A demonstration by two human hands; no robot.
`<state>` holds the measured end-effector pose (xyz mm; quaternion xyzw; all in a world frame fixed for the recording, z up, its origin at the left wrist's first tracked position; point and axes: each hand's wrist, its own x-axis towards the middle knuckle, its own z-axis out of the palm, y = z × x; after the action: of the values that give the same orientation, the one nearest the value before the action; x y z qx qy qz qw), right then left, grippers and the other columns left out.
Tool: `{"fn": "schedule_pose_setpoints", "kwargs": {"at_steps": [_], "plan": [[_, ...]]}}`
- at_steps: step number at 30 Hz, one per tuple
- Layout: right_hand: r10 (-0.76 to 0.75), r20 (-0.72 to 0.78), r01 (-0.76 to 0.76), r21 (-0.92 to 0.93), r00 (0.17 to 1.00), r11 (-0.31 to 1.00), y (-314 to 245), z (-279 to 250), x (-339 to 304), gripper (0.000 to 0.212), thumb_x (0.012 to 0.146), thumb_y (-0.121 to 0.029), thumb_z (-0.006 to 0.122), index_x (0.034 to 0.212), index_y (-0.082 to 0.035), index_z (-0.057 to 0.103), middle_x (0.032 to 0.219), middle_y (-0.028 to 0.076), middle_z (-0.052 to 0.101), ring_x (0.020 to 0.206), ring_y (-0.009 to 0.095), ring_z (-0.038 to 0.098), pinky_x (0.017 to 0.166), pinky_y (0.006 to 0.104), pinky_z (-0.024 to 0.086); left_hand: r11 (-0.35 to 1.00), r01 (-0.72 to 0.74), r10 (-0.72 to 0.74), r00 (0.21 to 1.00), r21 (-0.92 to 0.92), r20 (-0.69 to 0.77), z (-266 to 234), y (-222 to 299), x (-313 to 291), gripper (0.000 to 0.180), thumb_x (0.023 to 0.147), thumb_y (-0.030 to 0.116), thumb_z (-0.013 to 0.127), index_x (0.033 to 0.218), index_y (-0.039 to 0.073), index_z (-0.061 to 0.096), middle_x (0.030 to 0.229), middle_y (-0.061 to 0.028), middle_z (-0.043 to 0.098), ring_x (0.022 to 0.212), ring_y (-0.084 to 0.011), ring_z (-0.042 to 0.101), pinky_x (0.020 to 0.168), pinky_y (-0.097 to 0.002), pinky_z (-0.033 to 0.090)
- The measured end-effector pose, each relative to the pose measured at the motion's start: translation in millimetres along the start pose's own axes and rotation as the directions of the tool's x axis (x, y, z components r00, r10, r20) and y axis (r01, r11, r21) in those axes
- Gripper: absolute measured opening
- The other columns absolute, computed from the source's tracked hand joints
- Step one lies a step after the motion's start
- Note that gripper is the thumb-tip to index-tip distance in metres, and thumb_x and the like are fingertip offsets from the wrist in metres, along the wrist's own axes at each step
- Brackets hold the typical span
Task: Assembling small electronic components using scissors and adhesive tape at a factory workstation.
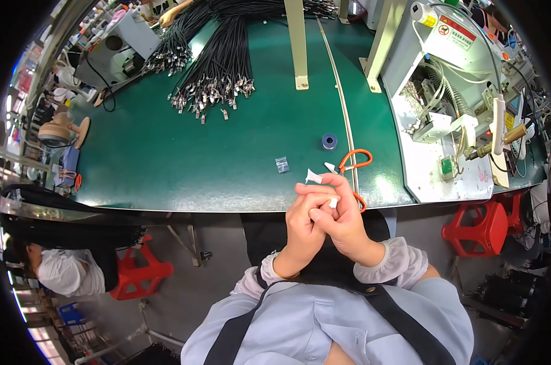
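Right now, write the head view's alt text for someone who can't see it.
A person's left hand and right hand handle small white pieces at a green workbench's near edge. Orange-handled scissors lie partly behind the right hand, near a dark spool; black cable bundles lie farther back, a machine at right.

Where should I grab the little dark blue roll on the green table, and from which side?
Pinch the dark blue roll by its round outer wall, probably from above and slightly left. It seems to sit flat, hole facing up, and the light strip and an orange handle lie to its right.
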<state>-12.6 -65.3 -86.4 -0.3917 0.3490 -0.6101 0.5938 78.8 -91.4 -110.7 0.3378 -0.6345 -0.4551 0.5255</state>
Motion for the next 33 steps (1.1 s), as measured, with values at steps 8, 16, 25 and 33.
{"fn": "schedule_pose_setpoints", "kwargs": {"at_steps": [8,16,25,33], "plan": [[-0.202,-0.142,0.137,-0.376,0.969,0.917,-12,-74,2,0.015,0.087,-0.004,0.053,0.101,0.000,0.052,0.114,0.013,0.055,0.099,0.014,0.054,0.086,0.0268,0.042,0.929,0.064,-0.082,0.996,0.365,0.034,-16,-15,30,0.009,0.076,0.004,0.063,0.084,0.004,0.061,0.078,-0.0058,0.060,0.069,-0.0196,0.056,0.059,-0.0310,0.042],[-0.198,-0.056,0.064,-0.833,0.979,0.550,-9,-86,-4,0.015,0.078,-0.002,0.061,0.093,-0.003,0.057,0.095,0.006,0.062,0.087,0.019,0.059,0.079,0.0307,0.043,0.735,-0.260,0.134,0.961,0.626,0.243,8,-36,63,0.021,0.074,0.001,0.062,0.094,0.009,0.061,0.084,-0.0037,0.062,0.078,-0.0223,0.053,0.070,-0.0339,0.041],[-0.315,0.201,0.287,-0.923,0.928,0.256,-4,-94,-5,0.029,0.070,-0.001,0.067,0.095,-0.006,0.053,0.092,0.005,0.062,0.085,0.024,0.059,0.078,0.0347,0.043,0.814,-0.169,-0.030,0.944,0.556,0.330,8,-48,70,0.030,0.073,-0.002,0.061,0.100,0.008,0.053,0.079,-0.0028,0.058,0.075,-0.0176,0.053,0.068,-0.0306,0.041],[-0.347,0.162,0.251,-0.940,0.924,0.229,2,-97,-6,0.028,0.072,-0.002,0.066,0.096,-0.006,0.052,0.092,0.006,0.062,0.085,0.023,0.059,0.076,0.0334,0.042,0.965,0.153,-0.176,0.980,0.215,0.092,4,-57,74,0.033,0.076,-0.002,0.062,0.102,0.006,0.042,0.079,-0.0037,0.056,0.068,-0.0128,0.050,0.066,-0.0271,0.040]]}}
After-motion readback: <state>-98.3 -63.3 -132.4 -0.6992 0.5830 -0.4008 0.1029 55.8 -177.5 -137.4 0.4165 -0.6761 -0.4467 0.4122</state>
